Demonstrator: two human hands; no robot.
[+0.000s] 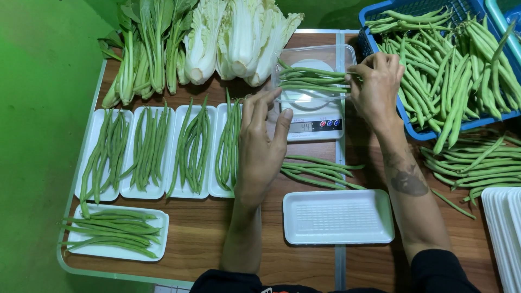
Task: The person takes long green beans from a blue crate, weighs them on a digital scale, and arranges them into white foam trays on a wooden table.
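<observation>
My right hand [375,86] pinches the ends of green beans [310,79] that lie across a clear container on a small white kitchen scale [315,126]. My left hand [261,144] hovers open, fingers apart, just left of the scale and over the rightmost filled tray [227,146]. A few loose beans [320,171] lie on the wooden table below the scale. An empty white foam tray [337,217] sits in front of me.
Three more white trays [149,154] of beans stand in a row at left, another filled tray [116,232] below them. A blue crate [450,70] full of beans is at right, loose beans [477,163] under it, stacked trays [504,233] beside. Leafy greens [201,43] lie at the back.
</observation>
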